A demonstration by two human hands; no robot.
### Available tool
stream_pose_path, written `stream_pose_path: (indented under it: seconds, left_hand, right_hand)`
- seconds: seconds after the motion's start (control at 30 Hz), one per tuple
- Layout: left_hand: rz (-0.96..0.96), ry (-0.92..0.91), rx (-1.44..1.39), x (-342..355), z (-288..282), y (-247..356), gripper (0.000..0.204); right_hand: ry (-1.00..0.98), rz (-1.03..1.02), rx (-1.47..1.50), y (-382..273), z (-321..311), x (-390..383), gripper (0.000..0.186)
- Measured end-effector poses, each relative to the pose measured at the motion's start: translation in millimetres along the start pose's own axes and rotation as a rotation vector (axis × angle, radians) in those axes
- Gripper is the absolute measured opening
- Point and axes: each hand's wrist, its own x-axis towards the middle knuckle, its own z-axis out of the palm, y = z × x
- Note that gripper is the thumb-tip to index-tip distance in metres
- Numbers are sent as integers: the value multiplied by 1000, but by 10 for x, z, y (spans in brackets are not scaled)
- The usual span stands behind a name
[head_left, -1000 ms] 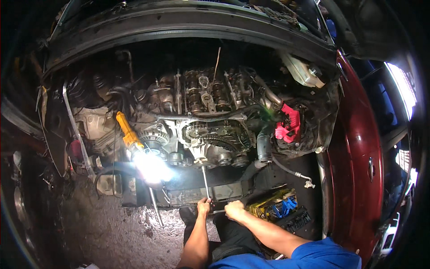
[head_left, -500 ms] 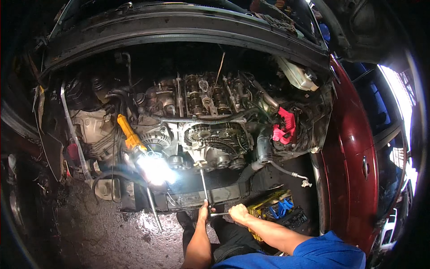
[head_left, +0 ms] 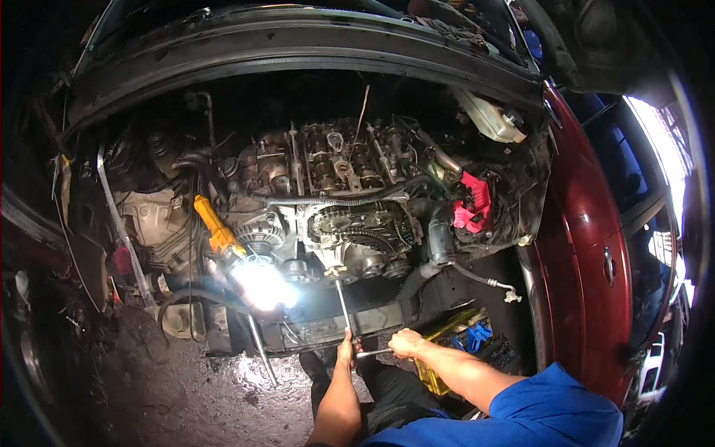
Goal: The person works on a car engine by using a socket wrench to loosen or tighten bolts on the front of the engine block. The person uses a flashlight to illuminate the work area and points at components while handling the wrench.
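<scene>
A long extension bar runs from the lower front of an opened engine toward me, its far end at a fitting below the exposed timing chain. My left hand is closed around the bar's near end, where a ratchet handle joins it at an angle. Out to the right, my right hand is wrapped round the end of that handle. What sits on the bar's far tip cannot be made out.
A lit yellow work lamp leans at the engine's left. A metal bar slants down before the front crossmember. Pink-red cloth lies at the right. A yellow-edged tray with a blue item stands beside a dark red car.
Both hands have shifted slightly right with the ratchet, the right one also a little farther from me. Their grips are unchanged. The whole view has moved a little.
</scene>
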Motion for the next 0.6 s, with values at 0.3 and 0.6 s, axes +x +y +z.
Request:
stream_pose_path:
  seconds: [0.3,0.6]
  left_hand:
    - [71,67,-45,82,24,-47,58]
    - [113,180,3,159,90,-67,56]
  right_hand:
    - [26,-14,-1,35,4,-27,17]
    - [42,-59,-2,260,192,21,20]
